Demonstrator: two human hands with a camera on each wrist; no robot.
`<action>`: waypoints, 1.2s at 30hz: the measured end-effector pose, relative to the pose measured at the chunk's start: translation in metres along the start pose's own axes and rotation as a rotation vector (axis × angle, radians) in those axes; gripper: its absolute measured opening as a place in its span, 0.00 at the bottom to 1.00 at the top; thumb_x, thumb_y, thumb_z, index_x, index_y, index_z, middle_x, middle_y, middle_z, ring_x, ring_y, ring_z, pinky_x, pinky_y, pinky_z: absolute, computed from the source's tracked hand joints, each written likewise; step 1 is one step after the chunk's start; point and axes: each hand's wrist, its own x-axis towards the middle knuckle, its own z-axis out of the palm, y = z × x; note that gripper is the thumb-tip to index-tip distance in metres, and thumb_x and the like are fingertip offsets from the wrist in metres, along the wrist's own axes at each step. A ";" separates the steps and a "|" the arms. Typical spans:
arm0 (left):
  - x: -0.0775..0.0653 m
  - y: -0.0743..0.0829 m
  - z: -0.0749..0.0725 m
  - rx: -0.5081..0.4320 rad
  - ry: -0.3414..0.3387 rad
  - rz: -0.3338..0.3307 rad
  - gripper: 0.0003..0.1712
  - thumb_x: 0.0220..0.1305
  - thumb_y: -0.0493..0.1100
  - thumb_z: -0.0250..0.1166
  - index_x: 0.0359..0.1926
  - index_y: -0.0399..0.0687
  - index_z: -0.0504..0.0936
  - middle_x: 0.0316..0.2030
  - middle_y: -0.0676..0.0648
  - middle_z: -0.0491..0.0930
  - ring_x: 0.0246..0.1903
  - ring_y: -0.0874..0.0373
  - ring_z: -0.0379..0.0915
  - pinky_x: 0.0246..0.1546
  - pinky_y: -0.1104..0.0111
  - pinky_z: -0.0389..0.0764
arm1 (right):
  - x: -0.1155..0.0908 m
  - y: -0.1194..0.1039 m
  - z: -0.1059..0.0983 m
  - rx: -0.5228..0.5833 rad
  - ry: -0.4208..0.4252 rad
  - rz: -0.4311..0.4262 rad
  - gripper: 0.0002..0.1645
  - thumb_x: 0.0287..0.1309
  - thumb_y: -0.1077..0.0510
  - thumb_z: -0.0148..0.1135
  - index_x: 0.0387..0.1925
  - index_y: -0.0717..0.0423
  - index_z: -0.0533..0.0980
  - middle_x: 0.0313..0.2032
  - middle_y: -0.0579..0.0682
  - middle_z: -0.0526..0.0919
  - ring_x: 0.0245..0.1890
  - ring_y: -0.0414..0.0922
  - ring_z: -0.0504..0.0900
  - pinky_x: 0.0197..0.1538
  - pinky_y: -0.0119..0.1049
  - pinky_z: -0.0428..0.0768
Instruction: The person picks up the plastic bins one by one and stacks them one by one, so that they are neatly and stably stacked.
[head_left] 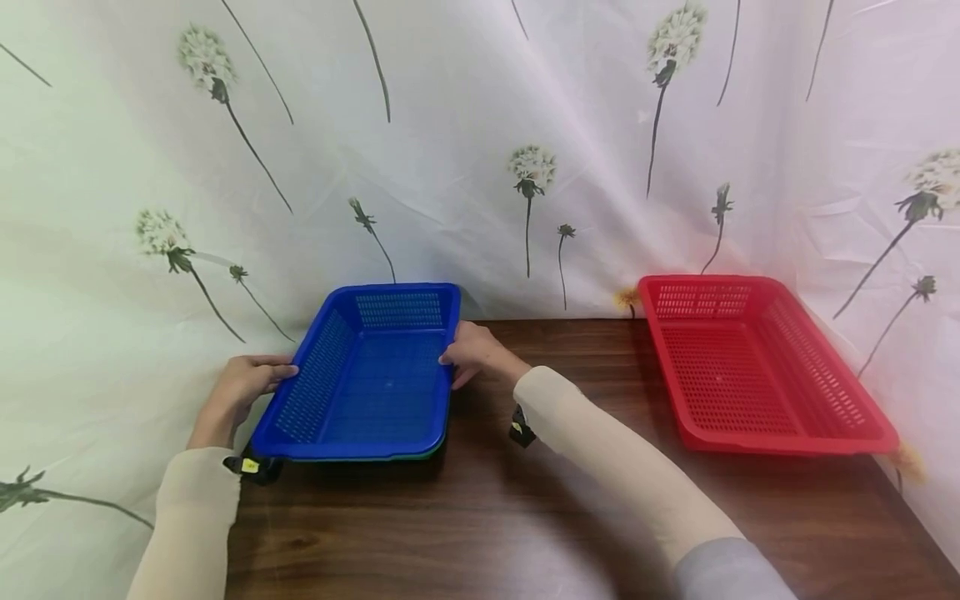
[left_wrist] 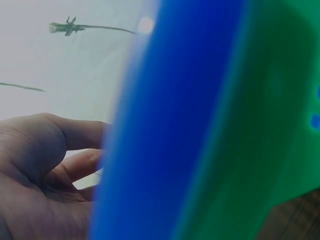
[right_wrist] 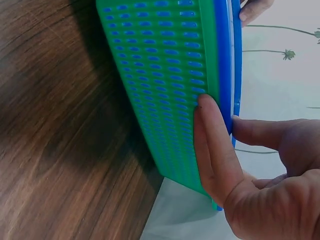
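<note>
A blue plastic basket [head_left: 390,383] sits nested inside a green basket [right_wrist: 150,80], whose slotted side shows below the blue rim in the right wrist view. My right hand [head_left: 476,350] pinches the right rim of the pair, thumb at the blue edge and fingers against the green wall. At the opposite side, my left hand [head_left: 243,387] holds the left rim, its thumb lying on the blue edge. Its fingertips pass out of sight behind the rim in the left wrist view.
A red slotted basket [head_left: 727,375] stands at the right on the brown wooden table [head_left: 480,525]. Behind and to both sides hangs a white curtain [head_left: 465,167] printed with dandelions, close against the far side of the baskets.
</note>
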 end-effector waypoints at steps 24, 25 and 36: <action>-0.015 0.025 0.028 0.067 -0.009 0.079 0.32 0.78 0.48 0.64 0.68 0.25 0.76 0.65 0.23 0.77 0.57 0.37 0.83 0.58 0.50 0.87 | -0.017 0.020 -0.038 0.017 -0.007 0.053 0.14 0.74 0.64 0.63 0.53 0.66 0.70 0.45 0.65 0.84 0.39 0.56 0.91 0.52 0.57 0.89; -0.015 0.026 0.029 0.065 -0.013 0.078 0.32 0.78 0.48 0.64 0.68 0.25 0.76 0.65 0.23 0.77 0.57 0.36 0.83 0.60 0.48 0.86 | -0.017 0.021 -0.040 0.015 -0.012 0.054 0.15 0.74 0.64 0.63 0.54 0.65 0.70 0.46 0.65 0.84 0.39 0.56 0.91 0.52 0.57 0.89; -0.020 0.039 0.049 0.051 -0.031 0.091 0.31 0.78 0.48 0.64 0.68 0.25 0.77 0.64 0.23 0.78 0.60 0.32 0.81 0.63 0.43 0.83 | -0.026 0.034 -0.062 0.040 -0.041 0.083 0.14 0.73 0.64 0.64 0.51 0.64 0.68 0.45 0.64 0.82 0.41 0.56 0.91 0.50 0.54 0.90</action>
